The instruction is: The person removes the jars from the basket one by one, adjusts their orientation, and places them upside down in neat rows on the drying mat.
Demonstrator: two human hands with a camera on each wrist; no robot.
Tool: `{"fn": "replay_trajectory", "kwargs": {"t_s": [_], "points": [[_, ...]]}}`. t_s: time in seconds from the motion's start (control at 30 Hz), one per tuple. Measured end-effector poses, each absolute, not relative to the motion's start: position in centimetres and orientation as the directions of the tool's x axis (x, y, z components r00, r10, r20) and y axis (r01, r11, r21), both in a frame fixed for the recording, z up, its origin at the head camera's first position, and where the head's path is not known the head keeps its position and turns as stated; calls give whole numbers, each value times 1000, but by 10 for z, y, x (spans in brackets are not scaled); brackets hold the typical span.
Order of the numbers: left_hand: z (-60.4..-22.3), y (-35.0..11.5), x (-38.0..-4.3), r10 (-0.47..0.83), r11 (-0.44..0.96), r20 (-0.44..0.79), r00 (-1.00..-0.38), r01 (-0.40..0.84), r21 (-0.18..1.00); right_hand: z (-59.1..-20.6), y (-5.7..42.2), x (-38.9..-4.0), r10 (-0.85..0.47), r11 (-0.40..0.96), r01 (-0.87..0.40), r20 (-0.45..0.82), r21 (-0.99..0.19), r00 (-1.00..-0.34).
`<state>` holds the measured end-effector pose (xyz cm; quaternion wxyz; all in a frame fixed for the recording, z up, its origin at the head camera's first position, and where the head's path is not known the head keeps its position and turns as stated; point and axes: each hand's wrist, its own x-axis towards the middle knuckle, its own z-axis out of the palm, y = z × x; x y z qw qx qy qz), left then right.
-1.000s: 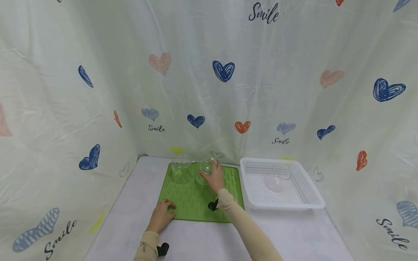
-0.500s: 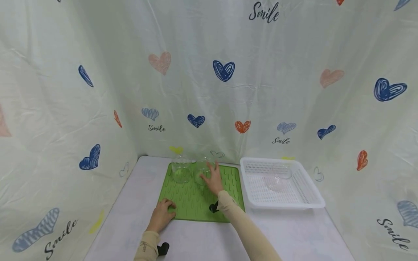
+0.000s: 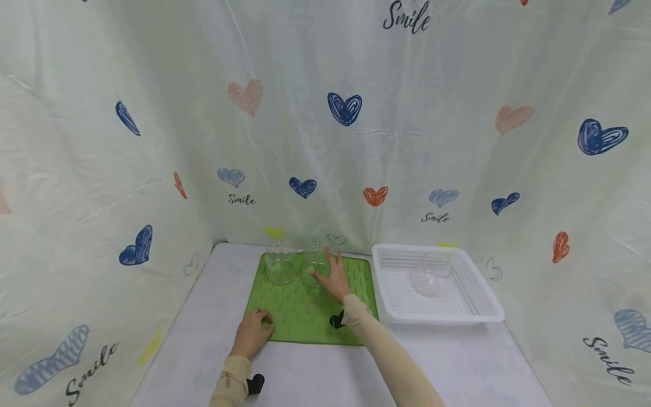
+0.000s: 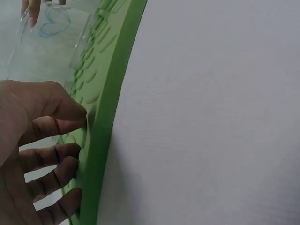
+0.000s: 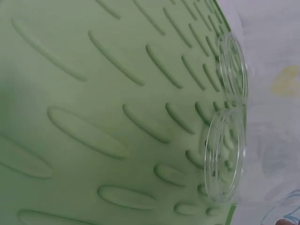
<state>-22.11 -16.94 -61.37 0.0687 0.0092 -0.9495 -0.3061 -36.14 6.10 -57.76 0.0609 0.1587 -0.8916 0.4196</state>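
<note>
On the green ridged mat (image 3: 295,314) two clear cups stand side by side near its back edge. My right hand (image 3: 335,281) is at the right side of the nearer-to-centre clear cup (image 3: 311,274), thumb and fingers spread wide beside it. The other clear cup (image 3: 281,264) is just to the left. In the right wrist view that cup's round bottom ring (image 5: 233,68) sits on the mat beyond the first one. My left hand (image 3: 252,332) rests at the mat's front left corner, fingertips touching its edge (image 4: 101,140), fingers relaxed and holding nothing.
A white perforated basket (image 3: 490,308) stands right of the mat, with a clear cup (image 3: 431,277) lying in it. A white curtain (image 3: 346,152) printed with hearts hangs behind and on both sides of the white table (image 3: 325,376).
The clear cup by my right hand, tilted in its fingers a second ago, now stands upright on the mat. The right hand's fingers have spread apart; the left hand stays at the mat's edge.
</note>
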Motion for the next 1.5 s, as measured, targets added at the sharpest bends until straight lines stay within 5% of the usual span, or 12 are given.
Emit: {"fn": "replay_trajectory", "kwargs": {"t_s": [0.57, 0.87, 1.1, 1.5], "points": [[-609, -166, -230, -99, 853, 95, -991, -36, 520, -551, 76, -316, -219, 523, -385, 317, -760, -923], [-609, -164, -234, -104, 846, 74, -992, -49, 530, -535, 94, -286, -232, 376, -448, 386, -811, -893], [-610, -165, -235, -101, 831, 68, -993, -47, 555, -528, 119, -269, -131, 363, -480, 466, -799, -875], [-612, -164, -237, -78, 818, 51, -996, -35, 575, -518, 195, -242, 110, 375, -340, 405, -862, -908]]}}
